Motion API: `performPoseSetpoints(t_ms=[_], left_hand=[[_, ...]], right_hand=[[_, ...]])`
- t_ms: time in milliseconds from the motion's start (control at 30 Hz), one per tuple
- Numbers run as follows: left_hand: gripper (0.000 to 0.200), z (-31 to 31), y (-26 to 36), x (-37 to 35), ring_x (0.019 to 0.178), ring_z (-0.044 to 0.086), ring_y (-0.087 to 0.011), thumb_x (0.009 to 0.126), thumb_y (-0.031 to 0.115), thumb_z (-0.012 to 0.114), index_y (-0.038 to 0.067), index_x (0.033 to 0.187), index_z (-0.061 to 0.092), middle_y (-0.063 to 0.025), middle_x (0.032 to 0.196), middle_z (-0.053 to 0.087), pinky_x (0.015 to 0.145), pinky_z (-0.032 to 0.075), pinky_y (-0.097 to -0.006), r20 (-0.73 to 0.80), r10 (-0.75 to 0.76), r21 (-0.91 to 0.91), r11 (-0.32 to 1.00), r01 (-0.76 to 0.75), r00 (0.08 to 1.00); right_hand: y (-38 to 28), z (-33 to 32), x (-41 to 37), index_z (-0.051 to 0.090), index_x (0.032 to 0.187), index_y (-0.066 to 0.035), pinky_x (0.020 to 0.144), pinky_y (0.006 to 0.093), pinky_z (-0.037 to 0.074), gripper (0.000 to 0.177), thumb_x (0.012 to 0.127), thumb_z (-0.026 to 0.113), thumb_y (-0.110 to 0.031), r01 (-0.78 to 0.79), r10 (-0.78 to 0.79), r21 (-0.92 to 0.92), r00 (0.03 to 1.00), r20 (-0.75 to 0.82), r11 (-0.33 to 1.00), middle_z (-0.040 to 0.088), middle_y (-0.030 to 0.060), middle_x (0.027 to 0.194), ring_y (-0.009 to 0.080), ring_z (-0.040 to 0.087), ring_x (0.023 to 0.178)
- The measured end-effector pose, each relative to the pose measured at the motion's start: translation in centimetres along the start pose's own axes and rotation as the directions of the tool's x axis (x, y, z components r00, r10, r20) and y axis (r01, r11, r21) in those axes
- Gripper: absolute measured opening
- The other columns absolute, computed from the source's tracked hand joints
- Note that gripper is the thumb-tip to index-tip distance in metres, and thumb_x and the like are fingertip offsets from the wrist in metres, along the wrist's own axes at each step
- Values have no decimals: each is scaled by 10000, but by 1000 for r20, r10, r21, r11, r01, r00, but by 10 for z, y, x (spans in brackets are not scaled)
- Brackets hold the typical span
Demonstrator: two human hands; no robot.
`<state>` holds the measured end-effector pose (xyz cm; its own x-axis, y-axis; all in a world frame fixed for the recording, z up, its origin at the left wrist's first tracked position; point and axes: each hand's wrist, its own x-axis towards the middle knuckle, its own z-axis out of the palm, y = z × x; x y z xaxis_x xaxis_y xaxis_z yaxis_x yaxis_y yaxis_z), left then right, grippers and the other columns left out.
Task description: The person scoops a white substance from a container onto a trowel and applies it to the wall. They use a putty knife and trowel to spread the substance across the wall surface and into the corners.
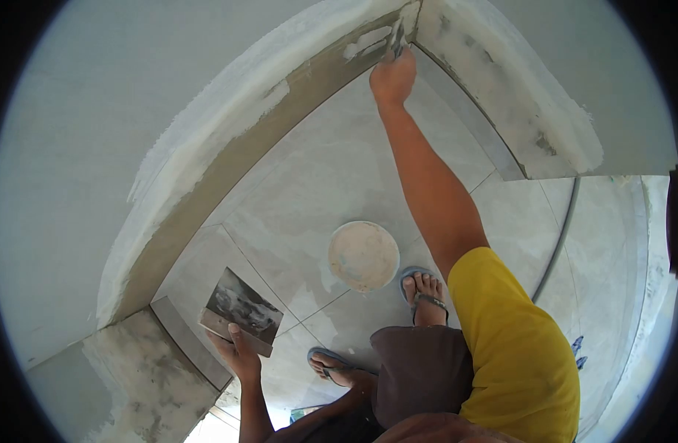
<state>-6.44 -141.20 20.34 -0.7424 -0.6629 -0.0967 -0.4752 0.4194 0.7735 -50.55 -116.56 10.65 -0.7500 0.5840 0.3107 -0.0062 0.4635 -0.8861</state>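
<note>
My right hand point(395, 77) reaches far out to the inner corner of the low wall and is closed around a putty knife point(397, 38). Its blade is against or very close to the wall, beside a fresh white patch of putty point(366, 43). My left hand point(239, 353) grips a flat metal plastering trowel point(243, 306) by its edge, low on the left side. White putty is smeared over the trowel's dark face. Between my hands, a round tub point(363, 255) of pale putty stands on the tiled floor.
The wall's lower band point(228, 159) is bare grey-brown under rough white plaster. A patchy wall stub point(501, 81) stands right of the corner, another point(151, 369) at lower left. A grey hose point(564, 236) lies on the right. My sandalled feet point(427, 295) are beside the tub.
</note>
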Motion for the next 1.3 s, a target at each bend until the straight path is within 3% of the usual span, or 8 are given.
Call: performPoseSetpoints(t_ms=[300,367,467,600,767,900,1067,1300], left_hand=[[655,8,-9,9,1224,396,-272,976,300,497,-70,1425,197,-215,1350,388,1040,305,-356,42,-21,24,1000,20,999],[652,7,-6,9,1227,394,-268,977,293,495,-68,1428,193,-214,1354,386,1041,304,-356,31,-10,9,1000,10,999],[650,6,1,5,1226,394,-260,979,293,491,-65,1429,188,-209,1355,384,1037,308,-352,-4,-74,-113,991,74,997],[657,8,-7,5,1218,400,-256,979,298,494,-59,1433,181,-201,1347,391,1032,313,-349,-7,-71,-62,996,71,997],[660,17,2,12,1227,394,-257,980,301,492,-53,1436,174,-201,1355,386,1036,310,-348,51,-27,-46,998,30,998],[630,11,9,10,1234,392,-239,988,277,479,-44,1440,180,-189,1368,380,1042,301,-336,-7,-32,-78,996,31,999],[606,3,6,4,1246,391,-224,994,262,470,-33,1443,188,-179,1382,376,1051,289,-325,-43,-55,-118,992,49,998],[587,20,9,15,1239,405,-219,991,258,472,-20,1439,215,-155,1389,383,1052,298,-328,59,-2,-144,990,11,998]], right_hand=[[-32,-18,-71,516,1161,84,885,468,419,343,856,517,-74,458,-474,177,878,61,871,556,262,1047,424,532,988],[-16,-14,-28,537,1114,63,870,468,425,297,858,525,-88,216,-217,45,976,11,975,554,255,1035,418,537,981],[-13,-7,21,546,1059,62,855,472,424,267,845,544,-98,211,-213,-29,972,-98,977,538,264,1045,418,532,1004],[-41,18,-21,463,1261,38,893,453,420,487,805,577,-87,361,-383,-214,921,-69,908,501,249,1098,411,513,1025],[-47,-26,-86,437,1303,21,931,454,403,490,835,547,-77,440,-452,103,862,230,892,526,228,1086,391,519,1037],[-9,-14,6,510,1132,79,904,464,405,322,866,528,-100,289,-290,-19,952,-95,957,535,252,1071,418,509,1051],[-14,8,13,516,1141,87,907,472,401,373,831,570,-114,322,-328,-81,943,-65,943,534,268,1056,436,496,1067],[-85,-21,-138,460,1334,-45,877,463,453,668,695,635,43,352,-413,220,813,411,910,458,181,1222,391,450,1121]])
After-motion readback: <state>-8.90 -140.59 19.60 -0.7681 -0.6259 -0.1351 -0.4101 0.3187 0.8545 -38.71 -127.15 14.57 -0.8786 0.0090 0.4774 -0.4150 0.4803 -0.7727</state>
